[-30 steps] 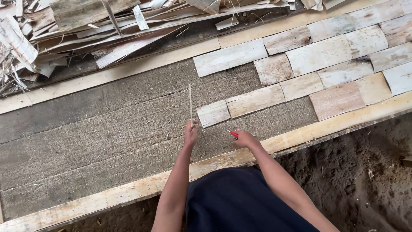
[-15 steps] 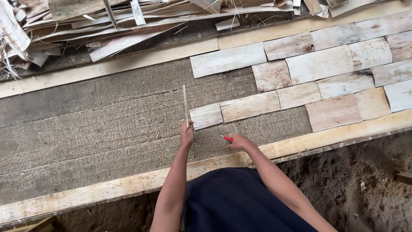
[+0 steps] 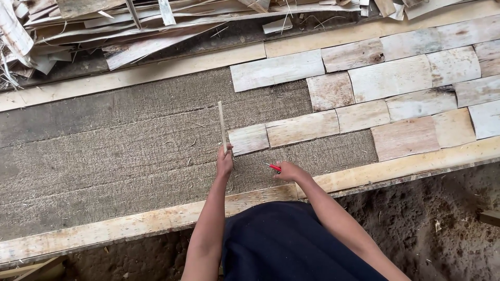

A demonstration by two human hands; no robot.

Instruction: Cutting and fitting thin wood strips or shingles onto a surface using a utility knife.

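My left hand (image 3: 224,162) grips the near end of a thin wooden stick (image 3: 222,125), which lies straight away from me along the left edge of a small pale wood tile (image 3: 248,139). My right hand (image 3: 289,170) is closed on a red pencil (image 3: 274,167) whose tip points left, just above the coarse brown fibre mat (image 3: 130,151). Both hands hover near the lowest row of flat wood tiles (image 3: 390,93) laid across the mat's right half.
A pale wooden rail (image 3: 130,226) frames the mat's near edge and another rail (image 3: 156,73) its far edge. A heap of wood strips and offcuts (image 3: 104,26) lies beyond the far rail. Bare dark soil (image 3: 432,224) lies at the lower right.
Both hands stay close to the small tile. The stick has shifted slightly and stays lined up along the tile's left edge, and the right hand with the red pencil has shifted a little.
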